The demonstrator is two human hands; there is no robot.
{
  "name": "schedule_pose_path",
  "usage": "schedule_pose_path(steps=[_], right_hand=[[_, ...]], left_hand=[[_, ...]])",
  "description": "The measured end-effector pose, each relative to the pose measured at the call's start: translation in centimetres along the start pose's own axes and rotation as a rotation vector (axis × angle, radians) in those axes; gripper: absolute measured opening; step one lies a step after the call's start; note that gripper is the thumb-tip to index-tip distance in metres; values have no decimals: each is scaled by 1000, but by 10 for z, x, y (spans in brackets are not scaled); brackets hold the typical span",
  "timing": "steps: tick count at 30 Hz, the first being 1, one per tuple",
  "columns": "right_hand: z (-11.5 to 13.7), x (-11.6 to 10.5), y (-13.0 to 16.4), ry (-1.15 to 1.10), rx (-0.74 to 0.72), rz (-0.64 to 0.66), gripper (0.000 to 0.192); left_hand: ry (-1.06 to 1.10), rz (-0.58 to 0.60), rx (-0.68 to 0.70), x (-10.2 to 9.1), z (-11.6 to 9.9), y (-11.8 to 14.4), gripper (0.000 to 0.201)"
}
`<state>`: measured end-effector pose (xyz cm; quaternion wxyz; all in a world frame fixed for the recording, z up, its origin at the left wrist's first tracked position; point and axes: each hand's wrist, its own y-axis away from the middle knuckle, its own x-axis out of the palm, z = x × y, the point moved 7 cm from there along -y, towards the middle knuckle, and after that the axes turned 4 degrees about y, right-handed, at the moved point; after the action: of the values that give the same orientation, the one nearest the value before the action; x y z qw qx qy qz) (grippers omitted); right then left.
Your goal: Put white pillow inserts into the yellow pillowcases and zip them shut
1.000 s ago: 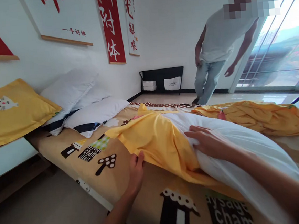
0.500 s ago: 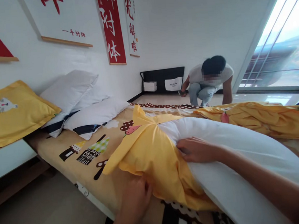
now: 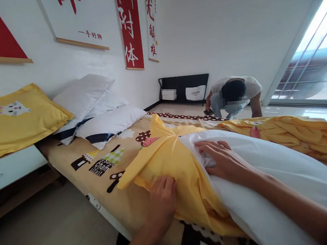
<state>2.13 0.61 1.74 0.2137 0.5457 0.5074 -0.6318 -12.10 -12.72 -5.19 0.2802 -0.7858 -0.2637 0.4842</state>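
Note:
A yellow pillowcase (image 3: 181,166) with a carrot print covers one end of a large white pillow (image 3: 256,145) lying on the bed. My left hand (image 3: 163,194) is closed on the near edge of the pillowcase, its fingers curled over the cloth. On the white pillow, beside the pillowcase's mouth, rests my right hand (image 3: 221,161). Its fingers are stretched out and slightly apart, touching the creased white fabric. The pillow's covered end is hidden inside the yellow cloth.
Two white pillows (image 3: 118,120) and a yellow rabbit-print pillow (image 3: 16,119) lie at the left, near a white nightstand (image 3: 14,168). Crumpled yellow bedding (image 3: 291,135) lies at the bed's far side. Beyond it another person (image 3: 234,92) crouches by a black rack (image 3: 183,84).
My left hand has moved up onto the pillowcase's edge. My right hand has loosened and its fingers have spread over the pillow. The crouching person has bent lower, and the view has shifted slightly.

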Motion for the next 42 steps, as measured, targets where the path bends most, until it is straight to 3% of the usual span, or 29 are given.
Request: schedule_pose_path(steps=[2, 5, 7, 14, 18, 21, 25, 28, 30, 33, 38, 42], right_hand=[[2, 11, 2, -12, -53, 88, 52], [13, 16, 8, -30, -161, 171, 48], [21, 12, 11, -52, -210, 171, 42], [38, 14, 15, -213, -207, 255, 35], [56, 28, 10, -165, -307, 320, 53], [64, 42, 0, -93, -343, 281, 47], [64, 65, -19, -16, -309, 222, 33], [58, 71, -31, 35, -227, 147, 29], [56, 67, -33, 56, -194, 92, 29], [56, 54, -29, 69, -215, 86, 31], [47, 20, -12, 50, -183, 141, 49], [46, 0, 19, -46, -188, 201, 51]], left_hand=[[4, -23, -73, -5, 8, 2, 11], [-62, -24, -139, -6, 18, 4, 22], [-77, 17, -102, -2, 20, 5, 13], [199, -4, -29, -2, 18, 10, 20], [283, -46, -2, -6, 5, 8, 19], [297, -33, 35, 1, -10, 4, 19], [307, 20, 27, 25, -34, 5, 21], [274, 131, 20, 47, -50, 10, 21], [240, 215, 32, 55, -56, 13, 19], [199, 261, 27, 50, -54, 14, 17], [135, 142, -1, 24, -29, 14, 23], [192, 139, -51, 22, -7, 18, 24]])
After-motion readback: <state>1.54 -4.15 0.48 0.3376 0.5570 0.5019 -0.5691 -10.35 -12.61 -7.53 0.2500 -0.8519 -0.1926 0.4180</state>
